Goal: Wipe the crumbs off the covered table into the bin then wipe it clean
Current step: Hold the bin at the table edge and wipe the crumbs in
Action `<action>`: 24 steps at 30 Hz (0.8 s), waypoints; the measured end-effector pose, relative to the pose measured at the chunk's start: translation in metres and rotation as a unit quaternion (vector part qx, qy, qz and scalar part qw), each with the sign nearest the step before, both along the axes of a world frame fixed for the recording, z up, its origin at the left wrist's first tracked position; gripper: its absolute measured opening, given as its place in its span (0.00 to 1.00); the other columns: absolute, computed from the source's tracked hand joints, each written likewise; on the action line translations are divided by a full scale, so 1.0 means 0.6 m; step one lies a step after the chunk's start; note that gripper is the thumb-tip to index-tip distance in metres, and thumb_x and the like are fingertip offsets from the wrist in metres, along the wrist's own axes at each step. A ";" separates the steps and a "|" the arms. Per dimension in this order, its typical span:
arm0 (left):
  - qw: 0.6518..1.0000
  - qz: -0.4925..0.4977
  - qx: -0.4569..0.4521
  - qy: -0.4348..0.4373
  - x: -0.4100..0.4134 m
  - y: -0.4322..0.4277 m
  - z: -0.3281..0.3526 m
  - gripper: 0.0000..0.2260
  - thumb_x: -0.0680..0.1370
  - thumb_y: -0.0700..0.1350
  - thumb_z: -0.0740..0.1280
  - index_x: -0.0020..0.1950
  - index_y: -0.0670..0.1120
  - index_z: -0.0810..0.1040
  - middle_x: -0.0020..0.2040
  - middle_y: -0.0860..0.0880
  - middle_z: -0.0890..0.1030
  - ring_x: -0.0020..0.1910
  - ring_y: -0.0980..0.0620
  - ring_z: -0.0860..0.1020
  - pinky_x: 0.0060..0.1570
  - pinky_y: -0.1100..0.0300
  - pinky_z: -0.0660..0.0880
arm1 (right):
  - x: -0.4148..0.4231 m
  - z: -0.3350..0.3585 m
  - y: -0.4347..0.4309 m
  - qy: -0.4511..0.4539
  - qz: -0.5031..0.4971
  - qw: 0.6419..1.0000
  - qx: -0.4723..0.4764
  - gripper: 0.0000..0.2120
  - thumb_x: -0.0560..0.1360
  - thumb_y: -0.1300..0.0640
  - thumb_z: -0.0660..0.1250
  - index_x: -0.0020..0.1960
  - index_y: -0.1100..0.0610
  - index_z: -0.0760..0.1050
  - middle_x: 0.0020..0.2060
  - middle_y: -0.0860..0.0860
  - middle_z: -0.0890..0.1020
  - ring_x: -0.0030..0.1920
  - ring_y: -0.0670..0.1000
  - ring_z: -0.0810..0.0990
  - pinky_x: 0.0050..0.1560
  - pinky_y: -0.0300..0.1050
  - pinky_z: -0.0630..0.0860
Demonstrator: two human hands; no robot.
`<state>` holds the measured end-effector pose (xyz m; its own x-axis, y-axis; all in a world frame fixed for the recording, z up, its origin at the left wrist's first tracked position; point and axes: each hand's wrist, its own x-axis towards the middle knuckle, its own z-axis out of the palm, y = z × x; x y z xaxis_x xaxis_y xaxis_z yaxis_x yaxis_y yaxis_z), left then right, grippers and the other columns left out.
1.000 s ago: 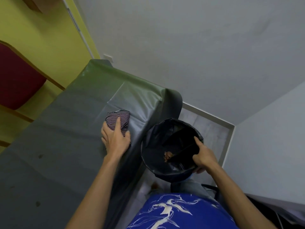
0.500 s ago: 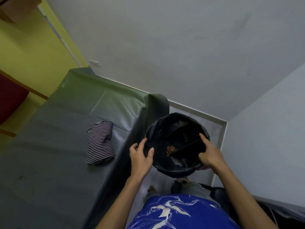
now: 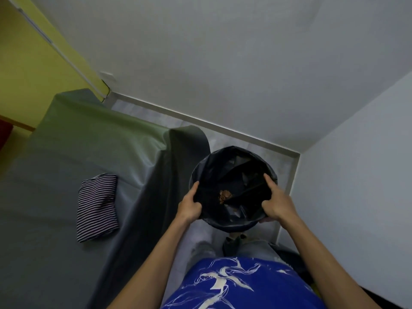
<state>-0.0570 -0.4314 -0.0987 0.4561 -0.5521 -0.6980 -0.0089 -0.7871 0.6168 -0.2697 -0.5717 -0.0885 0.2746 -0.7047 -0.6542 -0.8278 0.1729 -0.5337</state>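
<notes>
Head view: cloth [image 3: 97, 206] released, the bin [image 3: 234, 152] is now gripped by left hand [image 3: 189, 206] and right hand [image 3: 276, 204]; crumbs [image 3: 224, 195] binned, clean wiping is left.

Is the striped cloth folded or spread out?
Folded: the striped cloth lies as a compact rectangle on the covered table, neither hand touching it.

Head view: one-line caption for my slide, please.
Left hand and right hand grip the black-lined bin, crumbs inside, beside the covered table where the striped cloth lies.
</notes>
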 end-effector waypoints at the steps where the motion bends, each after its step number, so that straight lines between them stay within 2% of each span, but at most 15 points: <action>1: 1.000 -0.003 0.001 -0.003 -0.002 -0.008 -0.003 0.35 0.76 0.32 0.56 0.78 0.61 0.59 0.73 0.49 0.71 0.61 0.53 0.75 0.56 0.61 0.77 | -0.002 -0.005 -0.005 0.000 -0.003 1.000 0.003 0.45 0.72 0.67 0.61 0.79 0.34 0.50 0.72 0.55 0.72 0.53 0.61 0.82 0.50 0.55 0.83; 2: 1.000 -0.005 0.003 -0.007 -0.003 -0.013 -0.010 0.35 0.77 0.32 0.56 0.78 0.61 0.58 0.73 0.48 0.71 0.61 0.51 0.76 0.57 0.58 0.78 | -0.004 -0.011 -0.009 -0.001 -0.005 1.000 0.006 0.45 0.73 0.67 0.61 0.80 0.36 0.49 0.72 0.55 0.72 0.55 0.61 0.81 0.52 0.51 0.81; 4: 1.000 -0.009 0.008 -0.013 -0.002 -0.023 -0.023 0.35 0.77 0.32 0.56 0.78 0.61 0.58 0.73 0.48 0.71 0.62 0.49 0.77 0.60 0.53 0.77 | -0.006 -0.020 -0.016 0.005 0.002 1.000 0.011 0.43 0.75 0.68 0.61 0.81 0.39 0.48 0.72 0.54 0.72 0.58 0.58 0.79 0.50 0.42 0.74; 6: 1.000 -0.006 0.021 -0.020 0.001 -0.033 -0.039 0.36 0.76 0.31 0.56 0.78 0.62 0.58 0.73 0.48 0.71 0.63 0.50 0.76 0.63 0.55 0.75 | -0.003 -0.035 -0.027 0.011 0.004 1.000 0.016 0.43 0.76 0.68 0.60 0.81 0.40 0.47 0.72 0.54 0.73 0.52 0.55 0.79 0.47 0.40 0.71; 7: 0.999 -0.003 0.028 -0.020 0.004 -0.037 -0.047 0.36 0.76 0.31 0.57 0.77 0.62 0.59 0.73 0.47 0.71 0.64 0.49 0.75 0.64 0.55 0.75 | 0.000 -0.044 -0.031 0.011 0.004 1.000 0.022 0.43 0.76 0.68 0.60 0.81 0.40 0.47 0.72 0.54 0.73 0.51 0.55 0.79 0.47 0.40 0.71; 11: 0.998 -0.020 0.056 -0.017 0.017 -0.051 -0.085 0.38 0.75 0.29 0.57 0.77 0.62 0.60 0.72 0.47 0.71 0.60 0.49 0.76 0.61 0.55 0.77 | 0.010 -0.094 -0.042 0.015 0.006 0.999 0.050 0.41 0.77 0.64 0.62 0.81 0.39 0.46 0.74 0.53 0.70 0.62 0.58 0.78 0.53 0.39 0.70; 13: 0.997 -0.026 0.077 -0.009 0.026 -0.055 -0.110 0.38 0.75 0.29 0.58 0.77 0.63 0.59 0.72 0.47 0.72 0.60 0.46 0.77 0.61 0.52 0.78 | 0.016 -0.121 -0.046 0.018 0.014 0.998 0.063 0.40 0.78 0.61 0.63 0.81 0.40 0.46 0.75 0.51 0.69 0.65 0.58 0.76 0.56 0.40 0.69; 19: 0.995 -0.041 0.090 0.017 0.044 -0.083 -0.220 0.38 0.74 0.29 0.63 0.76 0.62 0.62 0.71 0.49 0.72 0.66 0.47 0.74 0.66 0.50 0.74 | 0.023 -0.236 -0.074 0.032 0.001 0.997 0.070 0.38 0.79 0.59 0.65 0.81 0.42 0.48 0.72 0.53 0.72 0.65 0.58 0.77 0.57 0.39 0.68; 24: 0.993 -0.052 0.100 0.031 0.055 -0.125 -0.352 0.38 0.74 0.30 0.64 0.77 0.60 0.62 0.71 0.48 0.73 0.66 0.48 0.74 0.67 0.51 0.73 | 0.029 -0.371 -0.103 0.030 -0.015 0.998 0.055 0.39 0.78 0.60 0.67 0.81 0.43 0.50 0.69 0.57 0.76 0.64 0.60 0.78 0.64 0.50 0.73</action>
